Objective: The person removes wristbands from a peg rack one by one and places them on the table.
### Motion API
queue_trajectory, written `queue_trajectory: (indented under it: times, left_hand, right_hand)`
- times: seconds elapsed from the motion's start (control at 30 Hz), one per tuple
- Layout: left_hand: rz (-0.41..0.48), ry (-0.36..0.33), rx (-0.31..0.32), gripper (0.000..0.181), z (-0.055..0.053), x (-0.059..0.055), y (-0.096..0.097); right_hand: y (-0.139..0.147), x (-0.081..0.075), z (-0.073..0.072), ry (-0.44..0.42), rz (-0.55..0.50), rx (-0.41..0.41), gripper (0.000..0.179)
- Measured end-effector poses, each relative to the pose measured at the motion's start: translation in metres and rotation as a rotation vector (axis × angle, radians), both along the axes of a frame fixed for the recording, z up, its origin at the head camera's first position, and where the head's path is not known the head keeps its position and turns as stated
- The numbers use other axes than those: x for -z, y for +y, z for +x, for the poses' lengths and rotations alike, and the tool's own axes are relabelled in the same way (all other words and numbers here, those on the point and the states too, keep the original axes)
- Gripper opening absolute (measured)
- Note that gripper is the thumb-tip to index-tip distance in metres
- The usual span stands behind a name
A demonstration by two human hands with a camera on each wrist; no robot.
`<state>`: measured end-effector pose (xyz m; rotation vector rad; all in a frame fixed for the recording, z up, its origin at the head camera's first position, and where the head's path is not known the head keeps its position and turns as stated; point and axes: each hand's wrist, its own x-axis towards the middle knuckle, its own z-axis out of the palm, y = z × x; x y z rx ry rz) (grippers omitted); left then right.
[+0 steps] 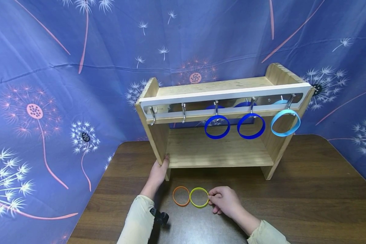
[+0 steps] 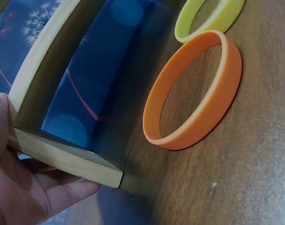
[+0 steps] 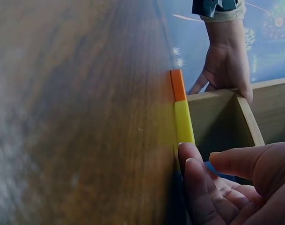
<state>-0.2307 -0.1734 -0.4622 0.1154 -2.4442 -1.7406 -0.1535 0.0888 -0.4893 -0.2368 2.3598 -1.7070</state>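
My left hand (image 1: 159, 171) grips the lower left side panel of a wooden shelf (image 1: 219, 149), thumb on the panel's front edge. An orange wristband (image 2: 231, 84) and a yellow wristband (image 1: 191, 200) lie side by side on the table before the shelf. At the yellow band's right edge are the fingertips of my right hand (image 1: 225, 201); in the right wrist view its thumb (image 3: 236, 161) stands apart from the fingers. Two dark blue wristbands (image 1: 205, 130) (image 1: 263, 127) and a light blue wristband (image 1: 299, 125) hang from hooks on the shelf's front rail.
Two hooks (image 1: 153, 115) (image 1: 183, 113) at the rail's left end carry nothing. The shelf stands on a brown wooden table (image 1: 323, 189), with a blue dandelion-patterned cloth (image 1: 109, 84) behind it. A black wrist camera (image 1: 161, 217) sits on the left sleeve.
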Motion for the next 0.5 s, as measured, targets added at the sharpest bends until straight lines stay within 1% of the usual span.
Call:
queue_trajectory:
  times: [0.17,0.37,0.5]
  left_hand:
    - [0.002,-0.003,0.006,0.052,0.001,0.000,0.000]
    - [-0.006,-0.008,-0.002,0.051,0.000,-0.001,0.000]
    - [-0.003,-0.007,-0.001,0.050,0.001,-0.002,0.000]
  right_hand:
    - [0.003,-0.002,0.001,0.023,0.029,0.005,0.010]
    - [0.006,-0.008,0.002,0.069,0.064,0.019,0.008]
    - [0.009,-0.015,0.002,0.095,0.054,0.031,0.011]
